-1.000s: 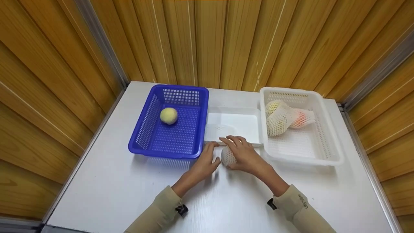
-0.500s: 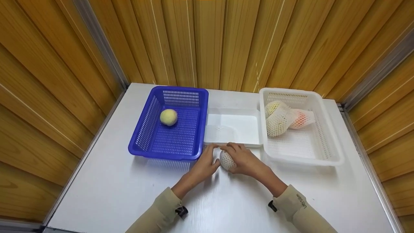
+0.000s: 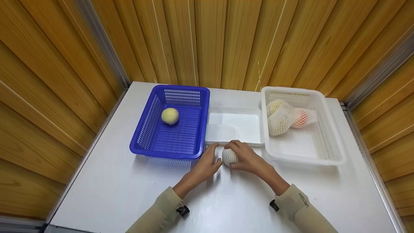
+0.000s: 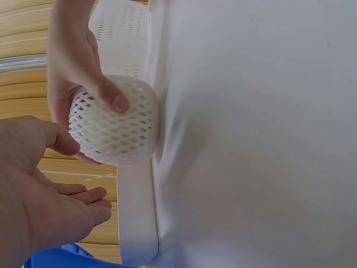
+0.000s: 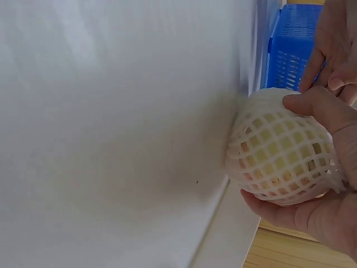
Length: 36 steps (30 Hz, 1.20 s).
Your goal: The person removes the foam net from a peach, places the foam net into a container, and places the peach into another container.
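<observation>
My right hand (image 3: pixel 248 158) grips a round fruit in a white foam net (image 3: pixel 229 157), close over the table in front of the shallow white tray. In the right wrist view its thumb and fingers hold opposite sides of the net-wrapped fruit (image 5: pixel 281 148), and pale yellow with some pink shows through the mesh. Beside the fruit, my left hand (image 3: pixel 204 164) has its fingers extended and holds nothing. The left wrist view has this left hand (image 4: pixel 50 195) palm towards the fruit, thumb tip right at the net.
A blue basket (image 3: pixel 161 154) at left holds one bare pale yellow fruit (image 3: pixel 170 116). The white tray (image 3: pixel 249 124) lies between the baskets, with a flat translucent patch at its left. Several net-wrapped fruits (image 3: pixel 278 122) sit in the white basket (image 3: pixel 336 142) at right.
My right hand's fingers have drawn back from the tray's edge towards me, and more of the net-wrapped fruit shows. The left hand has hardly moved.
</observation>
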Each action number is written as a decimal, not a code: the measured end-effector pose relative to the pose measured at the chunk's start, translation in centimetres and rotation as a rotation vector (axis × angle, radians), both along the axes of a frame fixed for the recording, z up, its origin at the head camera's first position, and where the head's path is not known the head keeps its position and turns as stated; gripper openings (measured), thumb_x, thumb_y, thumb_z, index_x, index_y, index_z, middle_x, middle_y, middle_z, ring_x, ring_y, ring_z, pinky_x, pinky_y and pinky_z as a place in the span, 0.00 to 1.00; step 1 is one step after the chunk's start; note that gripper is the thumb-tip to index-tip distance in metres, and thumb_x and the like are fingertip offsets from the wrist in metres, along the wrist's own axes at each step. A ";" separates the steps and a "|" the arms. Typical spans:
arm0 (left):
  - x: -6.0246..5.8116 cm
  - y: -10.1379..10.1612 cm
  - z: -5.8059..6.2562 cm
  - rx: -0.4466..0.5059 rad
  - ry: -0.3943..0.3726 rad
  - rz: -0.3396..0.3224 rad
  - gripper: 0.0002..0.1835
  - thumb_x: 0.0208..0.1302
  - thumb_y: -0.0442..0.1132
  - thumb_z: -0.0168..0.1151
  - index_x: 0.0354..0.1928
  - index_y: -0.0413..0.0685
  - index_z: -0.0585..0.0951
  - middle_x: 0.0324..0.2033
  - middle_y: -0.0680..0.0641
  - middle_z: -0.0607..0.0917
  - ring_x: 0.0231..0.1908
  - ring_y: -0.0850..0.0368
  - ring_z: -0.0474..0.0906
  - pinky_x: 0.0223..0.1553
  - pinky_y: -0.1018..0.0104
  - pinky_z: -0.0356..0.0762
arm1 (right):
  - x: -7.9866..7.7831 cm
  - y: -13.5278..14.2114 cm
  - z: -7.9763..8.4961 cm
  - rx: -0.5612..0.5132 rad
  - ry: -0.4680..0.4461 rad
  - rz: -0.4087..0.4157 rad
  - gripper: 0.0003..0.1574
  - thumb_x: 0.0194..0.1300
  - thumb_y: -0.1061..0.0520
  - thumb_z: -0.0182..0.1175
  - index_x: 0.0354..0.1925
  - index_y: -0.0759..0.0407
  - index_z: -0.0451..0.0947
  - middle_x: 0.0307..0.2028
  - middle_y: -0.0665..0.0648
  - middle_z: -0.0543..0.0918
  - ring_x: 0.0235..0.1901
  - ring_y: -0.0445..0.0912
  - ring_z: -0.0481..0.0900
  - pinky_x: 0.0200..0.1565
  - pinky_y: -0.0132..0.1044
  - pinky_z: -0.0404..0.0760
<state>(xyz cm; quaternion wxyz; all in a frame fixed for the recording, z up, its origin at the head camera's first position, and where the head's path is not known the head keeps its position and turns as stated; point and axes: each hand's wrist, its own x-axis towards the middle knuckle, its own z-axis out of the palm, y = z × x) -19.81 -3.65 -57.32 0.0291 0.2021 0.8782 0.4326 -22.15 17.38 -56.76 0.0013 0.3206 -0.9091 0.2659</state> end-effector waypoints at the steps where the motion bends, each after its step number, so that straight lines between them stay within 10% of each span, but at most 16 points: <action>1: 0.1 0.0 0.1 0.003 -0.004 0.000 0.31 0.68 0.30 0.58 0.70 0.28 0.63 0.67 0.32 0.71 0.70 0.39 0.65 0.72 0.48 0.64 | 0.0 0.1 0.2 -0.012 -0.008 -0.004 0.38 0.48 0.58 0.75 0.58 0.57 0.75 0.58 0.62 0.77 0.54 0.61 0.77 0.55 0.57 0.79; 22: -0.6 0.4 3.2 0.348 -0.081 0.039 0.25 0.67 0.27 0.53 0.67 0.37 0.69 0.64 0.37 0.73 0.65 0.39 0.72 0.66 0.45 0.72 | 0.2 1.5 5.1 -0.377 -0.024 -0.214 0.39 0.54 0.56 0.77 0.63 0.52 0.73 0.62 0.57 0.76 0.58 0.55 0.79 0.51 0.54 0.84; 36: -2.2 0.6 4.5 0.537 0.035 0.151 0.11 0.71 0.23 0.55 0.50 0.30 0.84 0.46 0.36 0.87 0.49 0.43 0.83 0.52 0.64 0.82 | -0.1 1.4 6.6 -0.620 -0.205 -0.283 0.41 0.58 0.52 0.76 0.66 0.44 0.71 0.62 0.55 0.77 0.53 0.54 0.79 0.47 0.51 0.82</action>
